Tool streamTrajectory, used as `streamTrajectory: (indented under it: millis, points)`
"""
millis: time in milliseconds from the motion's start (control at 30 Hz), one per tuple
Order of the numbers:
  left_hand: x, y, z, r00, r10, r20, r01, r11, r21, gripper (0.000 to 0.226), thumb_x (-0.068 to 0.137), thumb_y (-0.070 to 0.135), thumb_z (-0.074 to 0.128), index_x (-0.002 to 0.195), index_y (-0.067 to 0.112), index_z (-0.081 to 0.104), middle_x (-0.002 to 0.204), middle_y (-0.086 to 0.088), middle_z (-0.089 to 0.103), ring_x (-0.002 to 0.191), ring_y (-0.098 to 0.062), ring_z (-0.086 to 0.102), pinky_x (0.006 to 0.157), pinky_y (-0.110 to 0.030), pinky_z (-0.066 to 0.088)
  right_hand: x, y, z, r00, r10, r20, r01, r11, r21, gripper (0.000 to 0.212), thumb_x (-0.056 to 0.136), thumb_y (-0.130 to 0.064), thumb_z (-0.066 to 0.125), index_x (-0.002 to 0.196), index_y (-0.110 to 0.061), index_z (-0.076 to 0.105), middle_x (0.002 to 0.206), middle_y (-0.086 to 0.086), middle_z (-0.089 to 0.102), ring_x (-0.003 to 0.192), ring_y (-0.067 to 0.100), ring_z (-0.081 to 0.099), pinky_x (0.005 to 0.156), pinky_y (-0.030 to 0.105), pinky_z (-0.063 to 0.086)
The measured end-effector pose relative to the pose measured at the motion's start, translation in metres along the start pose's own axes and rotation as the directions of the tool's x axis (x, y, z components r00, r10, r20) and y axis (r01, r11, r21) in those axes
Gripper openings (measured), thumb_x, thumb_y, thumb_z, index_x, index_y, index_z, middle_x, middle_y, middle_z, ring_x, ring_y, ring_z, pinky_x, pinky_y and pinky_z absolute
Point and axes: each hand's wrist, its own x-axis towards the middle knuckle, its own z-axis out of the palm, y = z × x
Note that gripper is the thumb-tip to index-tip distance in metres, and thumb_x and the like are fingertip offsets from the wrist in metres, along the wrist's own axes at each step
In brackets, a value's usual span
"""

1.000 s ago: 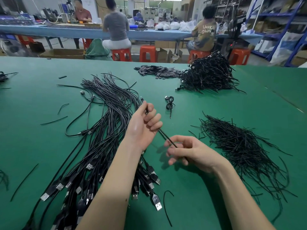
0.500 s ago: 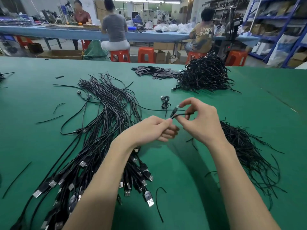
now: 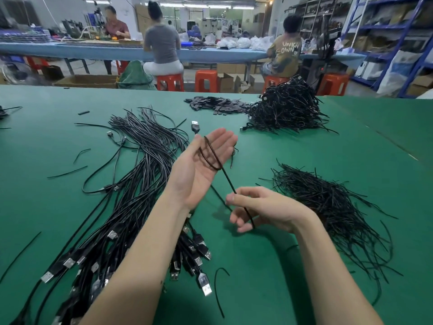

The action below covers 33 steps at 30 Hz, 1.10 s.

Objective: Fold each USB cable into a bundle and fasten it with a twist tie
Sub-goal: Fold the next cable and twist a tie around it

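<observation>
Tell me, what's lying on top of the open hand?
Loops of a thin black USB cable lie across the open left hand, its plug poking past the fingers. The back of the hand is hidden.

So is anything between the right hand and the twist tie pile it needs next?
Nothing visible. The right hand pinches the cable just left of the twist tie pile, with only bare green table between them.
</observation>
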Motion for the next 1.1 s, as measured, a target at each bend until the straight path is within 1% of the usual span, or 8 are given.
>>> streamTrajectory:
  millis: [167,300,400,467,633,833,1000,1100]
  points:
    - [-0.006,-0.004,0.002,0.982,-0.131,0.138,0.040,0.850,0.526,0.052,0.105,0.038,0.035,0.091,0.016,0.080,0.098,-0.008,0.077,0.046,-0.008,0.061,0.043,-0.013,0.039,0.006,0.004,-0.017,0.799,-0.206,-0.565,0.133,0.977,-0.168,0.040,0.066,-0.039,0.094,0.092,-0.019,0.072,0.060,-0.005,0.062,0.048,0.010,0.050,0.053,0.024,0.044]
    - [-0.005,-0.015,0.003,0.955,-0.262,0.139,0.011,0.497,0.868,0.050,0.110,0.032,0.030,0.101,0.005,0.071,0.099,-0.009,0.077,0.061,-0.022,0.072,0.047,-0.018,0.046,0.002,-0.013,-0.019,0.569,-0.490,-0.661,0.180,0.858,-0.482,0.026,0.072,-0.027,0.076,0.094,-0.034,0.064,0.057,-0.014,0.059,0.049,0.005,0.047,0.059,0.029,0.042]
    - [-0.002,-0.023,0.006,0.983,-0.180,0.043,0.054,0.500,0.864,0.044,0.109,0.029,0.035,0.106,0.002,0.069,0.105,-0.008,0.076,0.085,-0.023,0.076,0.067,-0.023,0.057,0.000,-0.028,-0.007,0.471,-0.627,-0.620,0.265,0.771,-0.579,0.032,0.076,-0.014,0.063,0.100,-0.035,0.057,0.064,-0.011,0.061,0.052,0.008,0.048,0.059,0.030,0.046]
    - [0.001,-0.025,0.005,0.997,-0.073,0.010,0.030,0.523,0.852,0.044,0.109,0.028,0.036,0.107,0.000,0.070,0.107,-0.012,0.075,0.097,-0.021,0.074,0.082,-0.030,0.059,-0.002,-0.035,0.000,0.490,-0.651,-0.579,0.343,0.755,-0.559,0.029,0.082,-0.013,0.066,0.100,-0.032,0.054,0.070,-0.008,0.063,0.051,0.009,0.045,0.054,0.024,0.042]
    - [0.005,-0.023,0.006,0.988,0.097,-0.124,-0.009,0.823,0.568,0.044,0.110,0.028,0.029,0.120,0.001,0.064,0.114,-0.017,0.072,0.103,-0.025,0.071,0.093,-0.040,0.056,-0.007,-0.041,0.006,0.871,-0.454,-0.189,0.455,0.890,-0.044,0.015,0.101,-0.007,0.057,0.100,-0.018,0.046,0.085,0.002,0.071,0.051,0.015,0.051,0.042,0.020,0.036]
    - [0.003,-0.003,0.006,0.998,0.051,-0.027,-0.051,0.999,-0.001,0.049,0.110,0.028,0.025,0.120,-0.005,0.059,0.120,-0.020,0.069,0.110,-0.027,0.069,0.080,-0.024,0.059,-0.007,-0.009,-0.006,0.969,-0.180,0.171,0.176,0.984,0.039,0.016,0.098,-0.014,0.058,0.098,-0.019,0.043,0.078,0.008,0.068,0.062,0.018,0.058,0.056,0.023,0.051]
    - [-0.002,0.005,0.004,0.999,0.025,0.045,-0.030,0.994,0.109,0.052,0.109,0.030,0.032,0.099,0.012,0.079,0.104,-0.005,0.076,0.064,-0.004,0.067,0.050,-0.011,0.045,0.005,0.004,-0.018,0.978,-0.064,-0.197,0.021,0.977,-0.213,0.026,0.090,-0.043,0.074,0.094,-0.021,0.061,0.065,0.000,0.064,0.053,0.013,0.054,0.051,0.020,0.044]
    - [-0.005,0.010,0.001,0.984,-0.055,0.171,-0.011,0.931,0.365,0.050,0.105,0.034,0.037,0.092,0.017,0.081,0.097,-0.004,0.077,0.046,-0.003,0.054,0.043,-0.010,0.037,0.010,0.008,-0.029,0.760,-0.130,-0.637,-0.211,0.877,-0.432,0.042,0.081,-0.063,0.073,0.081,-0.022,0.065,0.056,-0.011,0.061,0.052,0.010,0.053,0.052,0.026,0.037]
